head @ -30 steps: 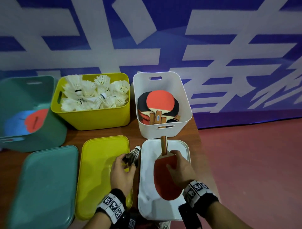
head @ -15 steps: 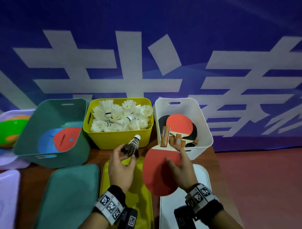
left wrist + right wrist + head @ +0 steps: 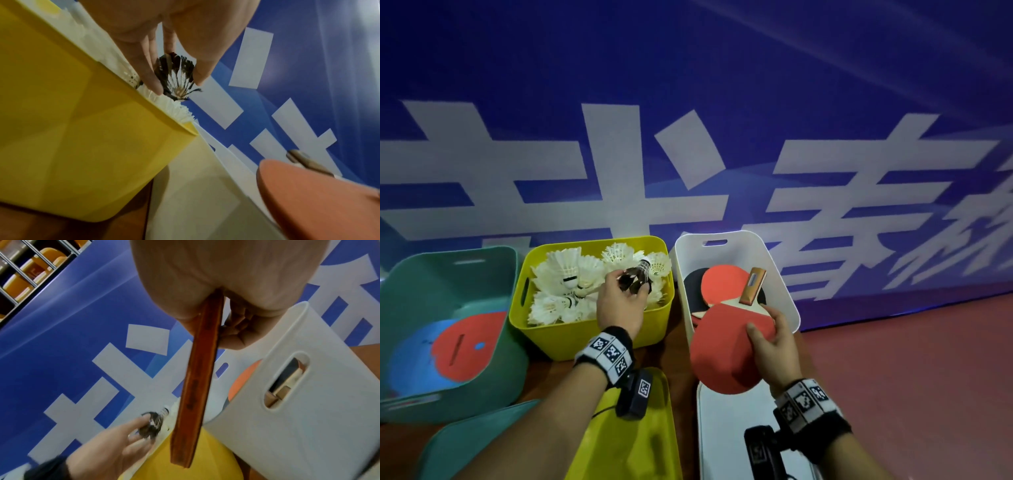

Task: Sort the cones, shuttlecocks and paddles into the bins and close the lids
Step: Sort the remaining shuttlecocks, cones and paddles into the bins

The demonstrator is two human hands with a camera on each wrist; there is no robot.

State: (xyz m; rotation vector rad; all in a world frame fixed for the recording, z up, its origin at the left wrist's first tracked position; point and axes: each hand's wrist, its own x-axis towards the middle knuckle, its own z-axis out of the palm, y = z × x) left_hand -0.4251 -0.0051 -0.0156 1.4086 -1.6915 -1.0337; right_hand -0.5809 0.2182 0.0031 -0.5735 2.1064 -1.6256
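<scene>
Two hands, one item each. Left hand fingertips pinch dark-feathered shuttlecock over yellow plastic bin, poised for drop. Right hand clamps red-rubber wooden paddle by blade, handle leading over white plastic bin beyond fingers; lids still off.

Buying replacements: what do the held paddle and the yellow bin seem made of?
The paddle looks like layered wood under matte red rubber: its edge shows brown plies in the right wrist view, and the handle is tan wood. The yellow bin looks like smooth moulded plastic, with rounded corners and a slight sheen.
</scene>
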